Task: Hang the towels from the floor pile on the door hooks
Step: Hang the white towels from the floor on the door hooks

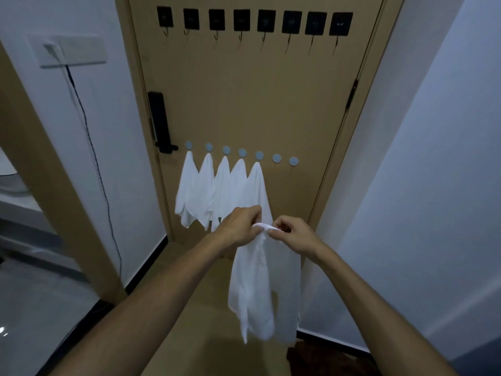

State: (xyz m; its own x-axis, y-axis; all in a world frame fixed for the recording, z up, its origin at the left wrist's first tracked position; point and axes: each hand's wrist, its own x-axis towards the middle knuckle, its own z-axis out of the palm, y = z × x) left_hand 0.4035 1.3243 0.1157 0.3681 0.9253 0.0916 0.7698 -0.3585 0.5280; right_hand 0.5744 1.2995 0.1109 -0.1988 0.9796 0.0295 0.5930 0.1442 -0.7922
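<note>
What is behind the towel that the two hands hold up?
Behind the held towel are the door and floor. The left hand covers the fifth hung towel's lower corner.

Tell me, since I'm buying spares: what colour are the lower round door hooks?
Pale grey-blue, as the free hook shows in the head view.
</note>
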